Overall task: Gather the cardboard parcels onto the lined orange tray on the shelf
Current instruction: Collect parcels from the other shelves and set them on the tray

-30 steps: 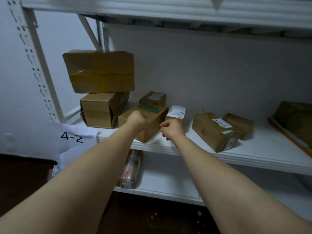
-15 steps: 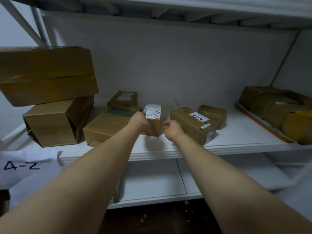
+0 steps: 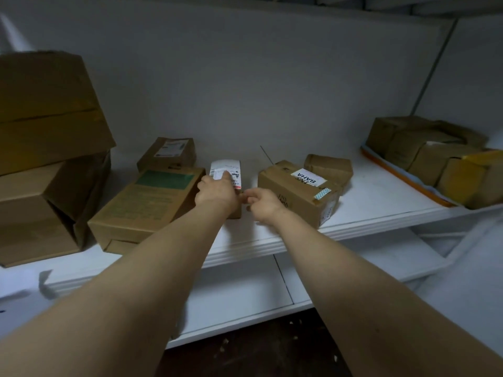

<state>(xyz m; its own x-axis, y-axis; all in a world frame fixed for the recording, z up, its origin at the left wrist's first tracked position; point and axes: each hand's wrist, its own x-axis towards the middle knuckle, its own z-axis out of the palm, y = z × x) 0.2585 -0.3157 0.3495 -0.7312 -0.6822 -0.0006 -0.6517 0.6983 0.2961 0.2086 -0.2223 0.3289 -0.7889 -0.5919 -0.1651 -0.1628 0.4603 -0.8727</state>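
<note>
The small parcel (image 3: 228, 167), a narrow cardboard box with a white printed label on top, stands on the white shelf (image 3: 375, 202) near its front edge, between a flat box with a green patch (image 3: 147, 202) on its left and a box with a white label and a strip of patterned tape (image 3: 296, 195) on its right. The left hand (image 3: 216, 192) holds it, with the fingers lying over the labelled top and the palm against its near side. The right hand (image 3: 262, 202) is just beside the parcel's right side with its fingers curled; whether they grip or only touch the cardboard cannot be told. Behind the green-patched box sits a smaller labelled box (image 3: 167, 153), and behind the taped one lies a crumpled parcel (image 3: 329, 167). At the far left two large boxes are stacked, the upper one (image 3: 46, 110) tilted on the lower one (image 3: 38, 210). Well apart, at the right end of the same shelf, the orange tray (image 3: 405, 179) with its pale lining carries several parcels (image 3: 424, 151) packed closely together. A lower shelf (image 3: 245, 289) shows beneath the forearms.
</note>
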